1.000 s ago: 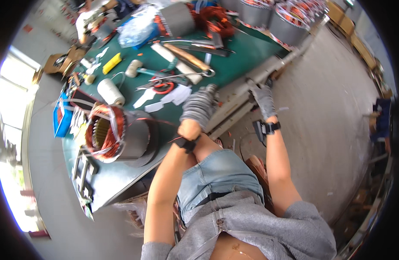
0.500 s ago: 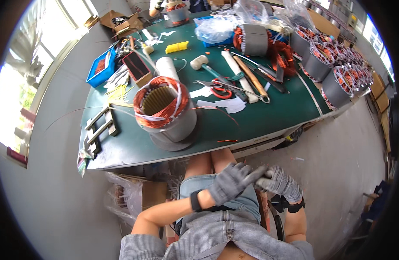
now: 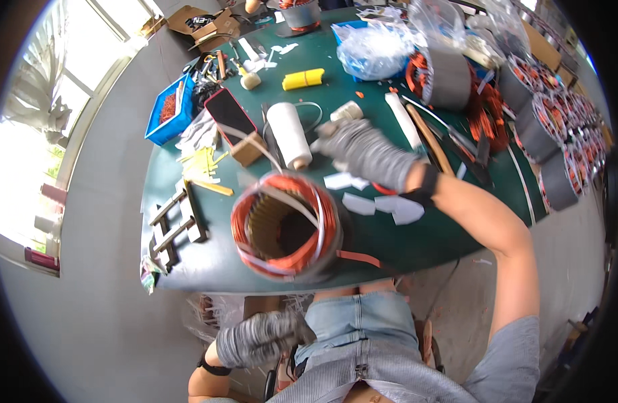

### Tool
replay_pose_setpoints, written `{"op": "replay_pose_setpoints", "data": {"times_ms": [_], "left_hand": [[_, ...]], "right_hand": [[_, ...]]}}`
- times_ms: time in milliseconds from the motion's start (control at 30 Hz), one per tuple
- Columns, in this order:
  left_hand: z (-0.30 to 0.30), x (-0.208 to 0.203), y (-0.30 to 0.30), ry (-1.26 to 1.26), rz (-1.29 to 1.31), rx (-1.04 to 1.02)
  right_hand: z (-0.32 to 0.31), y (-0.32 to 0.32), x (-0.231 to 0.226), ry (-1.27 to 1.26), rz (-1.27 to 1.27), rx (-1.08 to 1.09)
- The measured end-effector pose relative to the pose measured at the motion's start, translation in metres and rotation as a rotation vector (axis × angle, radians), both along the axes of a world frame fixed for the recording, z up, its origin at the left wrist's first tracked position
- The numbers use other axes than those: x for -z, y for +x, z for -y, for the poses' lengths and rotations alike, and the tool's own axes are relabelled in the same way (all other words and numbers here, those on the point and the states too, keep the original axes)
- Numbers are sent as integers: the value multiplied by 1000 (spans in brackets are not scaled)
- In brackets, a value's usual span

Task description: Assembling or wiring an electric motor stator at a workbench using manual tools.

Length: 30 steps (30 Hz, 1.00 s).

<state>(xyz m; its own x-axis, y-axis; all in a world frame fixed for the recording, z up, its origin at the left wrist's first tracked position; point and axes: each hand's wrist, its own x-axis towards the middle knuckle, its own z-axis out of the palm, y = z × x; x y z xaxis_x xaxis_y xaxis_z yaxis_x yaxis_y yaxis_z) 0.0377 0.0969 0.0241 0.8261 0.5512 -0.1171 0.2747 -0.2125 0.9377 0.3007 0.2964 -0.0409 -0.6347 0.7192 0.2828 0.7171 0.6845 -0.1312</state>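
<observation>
A motor stator (image 3: 329, 232) with orange copper windings and white lacing stands near the table's front edge. A pale strip crosses its open bore. My right hand (image 3: 372, 154), in a grey knit glove, reaches over the table beyond the stator. It is nearest a white roll (image 3: 289, 134) and a white-headed mallet (image 3: 348, 111); whether it touches either is unclear. Its fingers are smeared by motion. My left hand (image 3: 265, 338), gloved alike, is low beside my lap, below the table edge. Its fingers are blurred, and I see nothing held in it.
Scissors (image 3: 384, 190), mostly covered by my right hand, and white paper pieces (image 3: 406, 209) lie on the green table (image 3: 450, 235). A metal frame (image 3: 178, 225) sits left, with a phone (image 3: 229, 114) and blue bin (image 3: 171, 111) farther back. Several finished stators (image 3: 560, 178) line the right side.
My hands, formerly together above my lap, have separated. The right has swung forward over the table; the left has moved down and left. The whole view has shifted.
</observation>
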Motion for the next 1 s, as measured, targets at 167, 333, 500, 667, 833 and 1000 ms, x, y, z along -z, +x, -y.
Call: {"op": "replay_pose_setpoints", "data": {"times_ms": [167,333,500,667,833,1000], "left_hand": [[-59,-51,50,-340,391,-15],[-99,-67,99,358,24,-720],[-151,-59,84,-252,637,-1310],[-179,-92,80,-417,747,-1411],[-235,-86,104,-77,1040,-1513],[-180,-136,136,-324,365,-857]], "right_hand": [[-56,-61,67,471,222,-229],[-82,-60,32,298,270,-219],[-112,-6,-58,-320,-676,329],[-96,49,-158,-309,-800,156],[-64,70,-257,-320,-814,-70],[-87,81,-273,-309,-757,-118]]}}
